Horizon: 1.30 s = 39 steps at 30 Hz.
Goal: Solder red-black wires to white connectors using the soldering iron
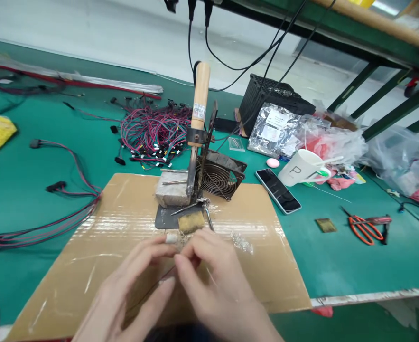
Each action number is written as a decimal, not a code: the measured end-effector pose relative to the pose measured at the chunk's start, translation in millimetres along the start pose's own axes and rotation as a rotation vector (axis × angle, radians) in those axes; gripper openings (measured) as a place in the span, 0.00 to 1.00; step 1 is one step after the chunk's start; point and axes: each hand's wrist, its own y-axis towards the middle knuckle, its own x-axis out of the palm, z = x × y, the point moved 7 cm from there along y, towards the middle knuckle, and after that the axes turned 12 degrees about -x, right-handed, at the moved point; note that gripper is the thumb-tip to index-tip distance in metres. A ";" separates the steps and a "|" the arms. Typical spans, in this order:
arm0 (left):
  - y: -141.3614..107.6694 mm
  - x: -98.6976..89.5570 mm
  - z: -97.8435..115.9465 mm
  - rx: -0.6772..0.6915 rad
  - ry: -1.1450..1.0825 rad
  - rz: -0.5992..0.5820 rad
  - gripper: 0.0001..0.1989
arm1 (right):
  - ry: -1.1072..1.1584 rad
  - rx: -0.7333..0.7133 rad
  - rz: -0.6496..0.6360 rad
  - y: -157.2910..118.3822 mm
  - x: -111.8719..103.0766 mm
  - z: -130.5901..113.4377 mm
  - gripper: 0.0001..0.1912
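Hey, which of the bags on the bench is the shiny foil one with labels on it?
The silver foil bag in front of the black plastic crate: it has white labels, while the clear plastic bags to its right are see-through.

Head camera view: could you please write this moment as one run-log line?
left hand: at thin wire | right hand: at thin wire | ahead: soldering iron in metal stand

The view is taken from a head-worn camera, tilted forward and down. The left hand (124, 285) and right hand (212, 280) are seen close, at the frame's bottom edge, with the bench (337, 266) beyond.
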 end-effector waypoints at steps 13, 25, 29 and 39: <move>14.3 2.9 -0.7 -0.242 -0.121 -0.108 0.20 | 0.117 0.128 0.172 -8.2 1.4 18.4 0.13; 12.6 2.6 -1.9 -0.247 -0.152 -0.138 0.19 | 0.126 0.078 0.232 -6.2 1.8 14.0 0.09; 12.9 1.9 -2.7 -0.248 -0.147 -0.124 0.18 | 0.154 0.087 0.232 -8.3 2.8 15.6 0.09; 11.0 2.2 8.4 -0.147 -0.005 -0.119 0.17 | 0.127 0.103 0.078 -5.1 -1.4 12.2 0.12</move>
